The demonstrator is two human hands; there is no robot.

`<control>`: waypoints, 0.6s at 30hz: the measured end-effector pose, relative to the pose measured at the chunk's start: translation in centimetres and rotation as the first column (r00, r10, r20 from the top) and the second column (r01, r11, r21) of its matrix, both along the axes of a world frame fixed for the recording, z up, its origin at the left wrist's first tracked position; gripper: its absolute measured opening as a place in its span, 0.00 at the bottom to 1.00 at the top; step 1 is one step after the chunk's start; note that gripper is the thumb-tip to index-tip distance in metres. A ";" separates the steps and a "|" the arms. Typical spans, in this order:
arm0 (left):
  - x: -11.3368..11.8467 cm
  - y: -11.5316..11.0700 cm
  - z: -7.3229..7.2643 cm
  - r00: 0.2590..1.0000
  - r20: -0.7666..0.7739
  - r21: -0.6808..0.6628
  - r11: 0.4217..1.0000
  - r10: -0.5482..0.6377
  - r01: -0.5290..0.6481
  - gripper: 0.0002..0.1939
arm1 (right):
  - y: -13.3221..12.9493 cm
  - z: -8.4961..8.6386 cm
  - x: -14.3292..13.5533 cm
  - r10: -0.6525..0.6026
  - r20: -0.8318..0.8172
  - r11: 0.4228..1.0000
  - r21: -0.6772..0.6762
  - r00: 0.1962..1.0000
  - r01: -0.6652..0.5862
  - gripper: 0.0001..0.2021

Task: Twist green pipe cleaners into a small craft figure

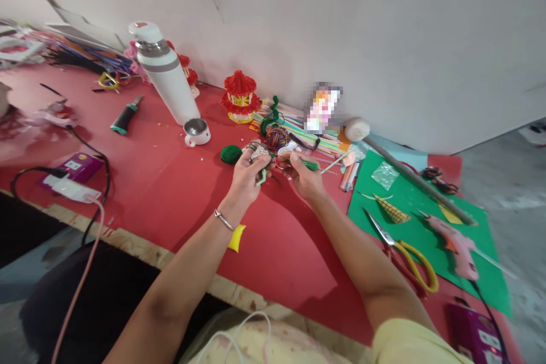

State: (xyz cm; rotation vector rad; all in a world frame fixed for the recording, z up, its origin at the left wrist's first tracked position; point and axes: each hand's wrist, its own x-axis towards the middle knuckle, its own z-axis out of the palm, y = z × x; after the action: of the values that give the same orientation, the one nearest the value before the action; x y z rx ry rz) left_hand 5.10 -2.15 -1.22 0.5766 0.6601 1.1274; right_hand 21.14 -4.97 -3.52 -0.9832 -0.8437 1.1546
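Note:
My left hand (pixel 246 175) is closed on a small whitish crochet piece (pixel 259 152), with dark green yarn running over the fingers. A light green strip (pixel 261 177) hangs below it. In my right hand (pixel 305 177) is a crochet hook (pixel 310 165) with a green handle, its tip pointing toward the piece; whether they touch is too small to tell. A dark green yarn ball (pixel 231 154) lies just left of my left hand. Behind both hands rests a multicoloured yarn ball (pixel 277 137).
A white thermos (pixel 168 79) and its cup (pixel 197 132) stand back left, near a red-and-yellow lantern-like craft (pixel 240 96). On the right, a green sheet (pixel 482 239) carries scissors (pixel 401 250) and a pink glue gun (pixel 456 244). A utility knife (pixel 125 116) lies left.

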 end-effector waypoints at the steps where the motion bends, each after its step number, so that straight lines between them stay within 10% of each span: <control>1: 0.0 0.0 0.0 1.000 0.001 0.003 1.000 -0.002 0.002 0.35 | 0.0 0.0 0.0 0.003 0.006 1.000 0.001 1.000 -0.003 0.17; 12: 0.1 0.1 -0.4 1.000 -0.012 -0.004 1.000 0.019 -0.019 0.43 | -0.2 0.2 0.0 -0.015 0.204 0.994 0.107 0.979 -0.007 0.15; 18: 0.2 0.3 -1.1 0.998 -0.029 0.075 0.995 0.061 -0.059 0.56 | -0.7 1.0 0.3 -0.276 0.615 0.875 0.479 0.739 -0.072 0.09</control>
State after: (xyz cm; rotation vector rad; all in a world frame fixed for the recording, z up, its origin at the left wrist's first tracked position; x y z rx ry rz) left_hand 5.26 -1.88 -2.32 0.6418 0.6680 1.2047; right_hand 21.40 -5.66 -2.57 -1.0115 -1.5491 0.4096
